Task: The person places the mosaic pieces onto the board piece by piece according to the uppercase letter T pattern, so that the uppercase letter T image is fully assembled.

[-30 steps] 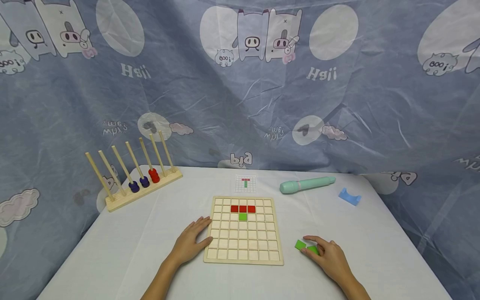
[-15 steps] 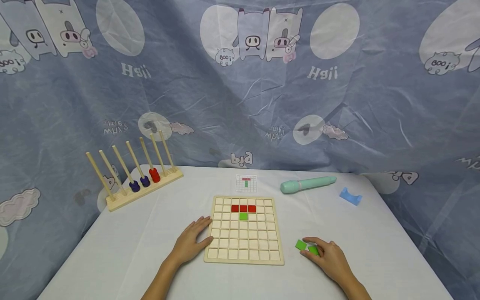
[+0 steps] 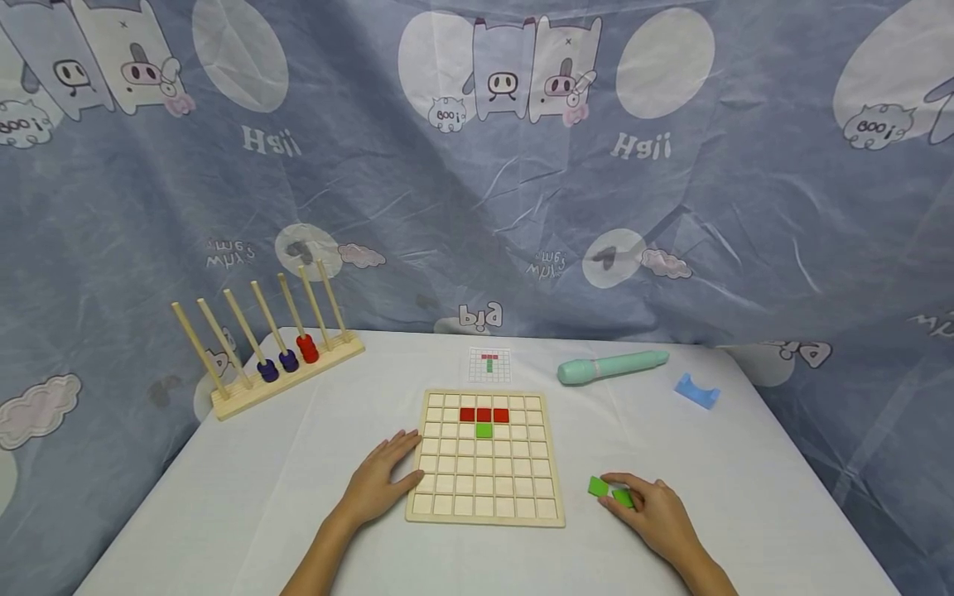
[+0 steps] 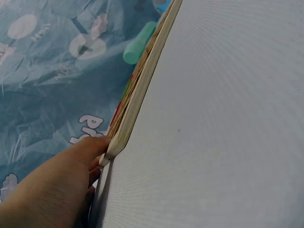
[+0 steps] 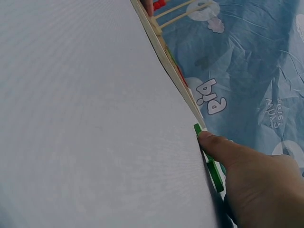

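Observation:
A wooden grid board (image 3: 484, 516) lies on the table, with red tiles (image 3: 484, 415) in a row and one green tile (image 3: 484, 430) below the middle one. My left hand (image 3: 378, 480) rests against the board's left edge, fingers stretched and thumb touching the rim; the left wrist view shows the thumb on the board's corner (image 4: 116, 149). Right of the board, my right hand (image 3: 652, 509) pinches a loose green tile (image 3: 599, 487) between thumb and index fingertip, low over the table. Another green tile (image 3: 623, 497) lies under the curve of that hand, partly covered.
Behind the board lies a printed pattern card (image 3: 489, 365). A wooden peg stand (image 3: 291, 377) with purple and red beads is at the back left. A mint-green stick-like object (image 3: 613, 367) and a small blue holder (image 3: 696, 391) lie at the back right, before a patterned cloth.
The pinched green tile has turned slightly, and the right thumb and index finger have come closer around it. The left hand and the board have stayed in place.

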The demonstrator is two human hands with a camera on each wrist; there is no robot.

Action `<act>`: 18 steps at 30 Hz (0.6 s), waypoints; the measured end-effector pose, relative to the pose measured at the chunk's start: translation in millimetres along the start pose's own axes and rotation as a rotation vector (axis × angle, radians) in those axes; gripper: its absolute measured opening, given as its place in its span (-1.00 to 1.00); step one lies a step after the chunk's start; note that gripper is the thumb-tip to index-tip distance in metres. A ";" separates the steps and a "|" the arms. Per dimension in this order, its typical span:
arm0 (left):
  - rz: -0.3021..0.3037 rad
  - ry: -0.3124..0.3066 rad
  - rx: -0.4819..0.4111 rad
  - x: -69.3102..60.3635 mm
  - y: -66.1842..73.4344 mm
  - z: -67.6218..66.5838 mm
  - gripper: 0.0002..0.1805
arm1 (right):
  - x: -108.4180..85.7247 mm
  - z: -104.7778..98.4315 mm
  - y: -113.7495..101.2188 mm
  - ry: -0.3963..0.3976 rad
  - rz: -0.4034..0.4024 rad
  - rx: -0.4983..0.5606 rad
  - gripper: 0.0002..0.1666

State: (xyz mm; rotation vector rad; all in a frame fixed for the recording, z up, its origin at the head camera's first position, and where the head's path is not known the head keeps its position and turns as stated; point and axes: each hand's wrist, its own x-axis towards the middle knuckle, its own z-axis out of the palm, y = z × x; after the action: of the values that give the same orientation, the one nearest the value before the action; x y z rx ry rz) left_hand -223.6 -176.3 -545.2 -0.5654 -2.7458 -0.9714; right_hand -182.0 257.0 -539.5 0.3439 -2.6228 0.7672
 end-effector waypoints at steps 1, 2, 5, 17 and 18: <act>-0.001 -0.001 0.000 0.0 0.0 -0.3 -0.36 | 0.4 0.0 -0.4 0.000 -0.001 0.001 -0.64; -0.002 -0.002 0.001 0.0 -0.1 -0.5 -0.36 | 0.9 -0.1 -0.8 0.000 -0.004 0.002 -0.64; -0.004 -0.004 -0.002 0.1 0.0 -1.1 -0.36 | 1.9 -0.4 -2.0 0.000 -0.006 0.002 -0.64; 0.003 0.001 -0.011 -0.1 1.8 -1.0 -0.37 | 7.2 8.3 -8.0 0.057 -0.099 0.003 -0.65; 0.002 0.002 -0.013 -0.2 1.9 -1.1 -0.37 | 8.1 10.0 -9.0 0.059 -0.111 0.006 -0.65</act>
State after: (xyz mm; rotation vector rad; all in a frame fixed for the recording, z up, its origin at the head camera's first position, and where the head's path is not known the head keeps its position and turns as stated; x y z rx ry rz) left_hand -222.6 -175.7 -543.3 -0.5695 -2.7385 -0.9899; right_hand -189.2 243.1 -539.7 0.4573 -2.5229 0.7374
